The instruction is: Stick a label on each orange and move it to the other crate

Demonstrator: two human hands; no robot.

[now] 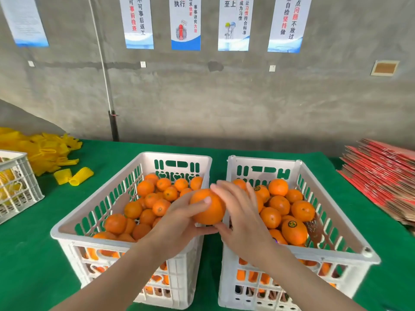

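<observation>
A grey plastic crate (20, 187) is cut off at the left edge. Above the rim of the left white slotted crate (74, 240) of plain oranges (146, 200), the left hand (177, 221) grips a round orange fruit (208, 209). The right hand (242, 216) lays straight, spread fingers on it, hiding that side, before the right white slotted crate (336, 254) of partly labelled oranges (294, 231).

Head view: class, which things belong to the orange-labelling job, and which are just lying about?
Job: held orange, left hand, right hand, left crate, right crate, labelled oranges.
Lying about: yellow foam nets, red card stack, small grey crate, wall posters.
</observation>
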